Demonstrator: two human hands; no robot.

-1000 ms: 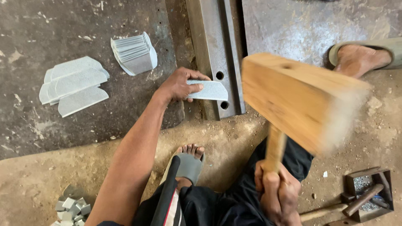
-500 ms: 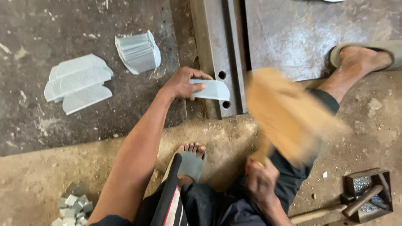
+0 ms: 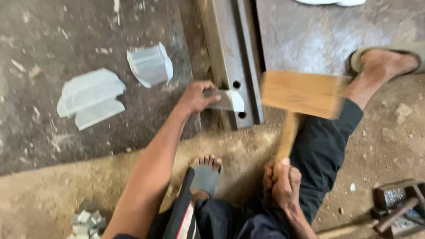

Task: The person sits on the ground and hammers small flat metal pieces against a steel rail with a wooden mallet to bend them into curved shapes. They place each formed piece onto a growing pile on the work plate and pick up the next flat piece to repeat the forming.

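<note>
A person seated on the ground works sheet metal. The left hand (image 3: 195, 96), centre frame, pinches a small pale metal piece (image 3: 228, 101) flat against a steel rail (image 3: 230, 57) with bolt holes. The right hand (image 3: 281, 183), lower centre, is clenched around the handle of a wooden mallet (image 3: 303, 93), its blurred head just right of the piece. Judging by the stacks, some pieces seem already worked: flat blanks (image 3: 90, 98) lie at left, a bundled stack (image 3: 150, 65) upper left, small offcuts (image 3: 84, 223) at the bottom left. The floor (image 3: 44, 44) is stained concrete and packed dirt.
</note>
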